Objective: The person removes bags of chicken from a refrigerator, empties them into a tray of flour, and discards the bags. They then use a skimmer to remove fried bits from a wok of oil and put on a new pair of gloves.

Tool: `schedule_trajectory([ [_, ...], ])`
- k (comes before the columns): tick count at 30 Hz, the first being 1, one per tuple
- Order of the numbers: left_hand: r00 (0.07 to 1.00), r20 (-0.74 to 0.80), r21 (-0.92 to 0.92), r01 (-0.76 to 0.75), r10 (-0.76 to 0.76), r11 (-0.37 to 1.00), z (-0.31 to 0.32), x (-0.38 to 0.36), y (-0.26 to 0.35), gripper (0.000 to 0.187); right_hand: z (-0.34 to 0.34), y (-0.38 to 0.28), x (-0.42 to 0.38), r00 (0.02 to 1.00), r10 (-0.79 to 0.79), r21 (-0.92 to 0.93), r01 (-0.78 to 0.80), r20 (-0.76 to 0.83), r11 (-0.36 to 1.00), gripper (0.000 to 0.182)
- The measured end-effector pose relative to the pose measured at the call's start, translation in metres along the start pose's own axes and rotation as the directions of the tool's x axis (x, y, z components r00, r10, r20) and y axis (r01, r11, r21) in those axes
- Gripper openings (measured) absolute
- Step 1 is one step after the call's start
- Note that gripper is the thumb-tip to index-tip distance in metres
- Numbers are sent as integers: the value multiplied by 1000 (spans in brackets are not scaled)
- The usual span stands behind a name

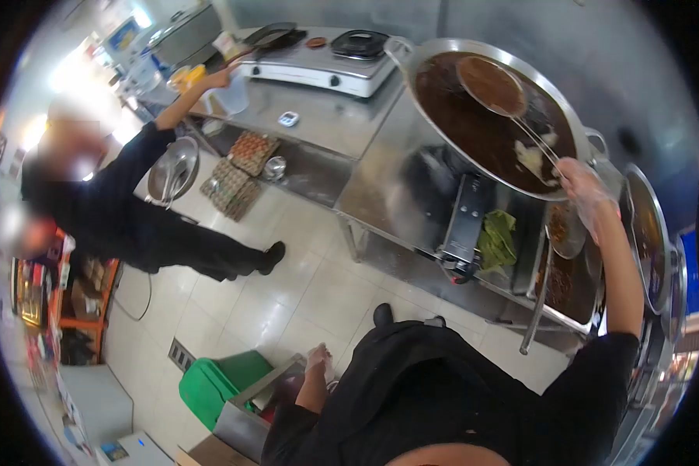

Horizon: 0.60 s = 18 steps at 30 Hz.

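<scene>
Black clothing point(419, 396), steel counter point(373, 182) under wide pan point(474, 45), 2-burner stove point(295, 74), pale tiled floor point(279, 307)

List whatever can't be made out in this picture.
All in the head view:
Bottom of the pan: hidden by dark liquid.
Pale piece: too blurred to identify.
Left hand: too small and blurred to tell what it holds.
Cardboard box: cut off by the lower edge.

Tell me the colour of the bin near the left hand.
Green; the bin shows best in the head view.
</scene>
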<state>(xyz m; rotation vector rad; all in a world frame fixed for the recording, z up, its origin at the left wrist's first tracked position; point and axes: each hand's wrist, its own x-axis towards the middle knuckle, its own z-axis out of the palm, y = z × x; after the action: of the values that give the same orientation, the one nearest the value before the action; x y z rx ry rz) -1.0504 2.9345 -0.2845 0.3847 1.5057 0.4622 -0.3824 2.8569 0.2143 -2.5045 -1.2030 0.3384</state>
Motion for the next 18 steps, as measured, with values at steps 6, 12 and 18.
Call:
schedule_trajectory([
  [6,1000,-15,115,-1,3,993,8,9,5,15,-4,7,7,983,182,141,-185,32,973,24],
  [12,999,-31,205,-17,24,979,14,2,11,22,-11,-38,-5,910,408,341,-409,79,846,20],
  [18,999,-41,116,21,-16,993,14,9,2,20,-10,24,8,998,-58,37,57,18,998,19],
])
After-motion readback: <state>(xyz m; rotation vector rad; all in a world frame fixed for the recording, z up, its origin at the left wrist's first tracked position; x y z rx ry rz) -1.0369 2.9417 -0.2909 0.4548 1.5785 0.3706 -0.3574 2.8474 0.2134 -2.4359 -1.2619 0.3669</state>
